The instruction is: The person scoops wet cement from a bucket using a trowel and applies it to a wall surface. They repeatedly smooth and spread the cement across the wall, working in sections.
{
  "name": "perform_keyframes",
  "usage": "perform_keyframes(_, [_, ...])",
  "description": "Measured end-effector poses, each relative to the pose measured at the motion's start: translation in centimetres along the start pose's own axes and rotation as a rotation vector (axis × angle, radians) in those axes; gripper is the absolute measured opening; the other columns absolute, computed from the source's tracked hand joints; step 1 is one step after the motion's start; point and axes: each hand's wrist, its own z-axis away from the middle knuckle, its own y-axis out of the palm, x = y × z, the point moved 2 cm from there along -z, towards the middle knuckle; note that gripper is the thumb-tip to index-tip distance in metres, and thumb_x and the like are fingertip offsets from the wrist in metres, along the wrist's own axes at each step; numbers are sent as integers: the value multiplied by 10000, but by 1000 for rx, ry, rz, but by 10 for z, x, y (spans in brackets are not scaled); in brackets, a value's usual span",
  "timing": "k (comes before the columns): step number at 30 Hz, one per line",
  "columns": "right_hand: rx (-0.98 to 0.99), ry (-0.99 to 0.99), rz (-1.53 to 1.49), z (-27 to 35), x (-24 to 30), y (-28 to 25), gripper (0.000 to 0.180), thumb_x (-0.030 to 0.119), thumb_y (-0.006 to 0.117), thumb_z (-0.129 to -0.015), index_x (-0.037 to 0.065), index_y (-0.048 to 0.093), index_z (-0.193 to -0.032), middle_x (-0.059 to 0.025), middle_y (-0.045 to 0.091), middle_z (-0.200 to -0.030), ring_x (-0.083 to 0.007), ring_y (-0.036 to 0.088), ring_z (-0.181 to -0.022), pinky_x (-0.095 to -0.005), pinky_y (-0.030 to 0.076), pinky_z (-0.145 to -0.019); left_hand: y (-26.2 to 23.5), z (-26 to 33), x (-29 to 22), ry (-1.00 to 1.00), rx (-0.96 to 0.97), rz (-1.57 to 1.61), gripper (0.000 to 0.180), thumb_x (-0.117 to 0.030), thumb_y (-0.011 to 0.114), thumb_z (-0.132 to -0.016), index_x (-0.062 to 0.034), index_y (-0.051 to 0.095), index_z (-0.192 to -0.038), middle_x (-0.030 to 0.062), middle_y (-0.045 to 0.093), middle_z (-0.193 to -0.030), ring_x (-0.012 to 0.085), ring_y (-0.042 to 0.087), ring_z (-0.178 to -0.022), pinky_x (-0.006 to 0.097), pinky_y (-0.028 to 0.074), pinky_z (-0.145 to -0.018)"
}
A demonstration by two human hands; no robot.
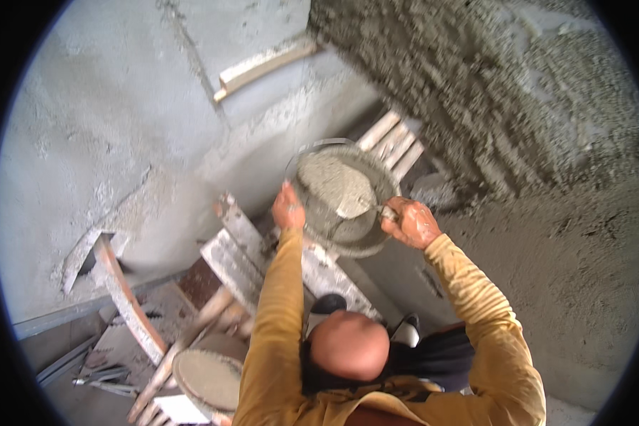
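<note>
Likely heavy, the basin (355,241) — grip its rim (362,253), where your left hand (289,207) clasps; your right hand (410,221) wraps the trowel handle (388,212).

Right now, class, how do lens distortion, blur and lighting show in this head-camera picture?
Head view throughout: fisheye, a round image with black corners; the white sheet at lower left looks washed out; dark shade flanks the wooden slats; their edges and the bucket look soft, from motion or focus I cannot tell.
</note>
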Motion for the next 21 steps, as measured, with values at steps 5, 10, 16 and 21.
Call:
perform_keyframes(5, [33,-310,-110,-32,100,-121,329,282,608,-815,-12,616,-963,-179,607,-703,-341,611,-634,-412,494,-615,-18,-6,18,42,48,-164,568,-414,323,-966,55,638,-1020,274,626,-994,451,573,-955,466,440,-834])
perform_keyframes(10, [366,-3,-760,-92,108,-180,301,246,609,-877,30,639,-1085,-93,670,-763,-83,605,-565,-223,510,-458,-10,-10,1,-96,94,-118,578,-417,316,-968,60,639,-1012,279,627,-976,445,579,-937,472,442,-819])
perform_keyframes(16, [-667,20,-95,-27,77,-248,391,288,583,-866,-9,597,-1120,-73,604,-802,-134,546,-669,-255,450,-565,-12,-20,3,83,-25,-71,521,-391,348,-972,35,647,-969,251,641,-924,441,584,-887,481,449,-771])
perform_keyframes(21, [-147,313,-75,23,34,-166,386,257,547,-827,1,574,-1114,-92,609,-732,-210,604,-722,-361,476,-665,-2,-2,23,87,-22,-14,432,-334,379,-974,0,652,-1002,233,643,-930,413,596,-885,446,472,-761])
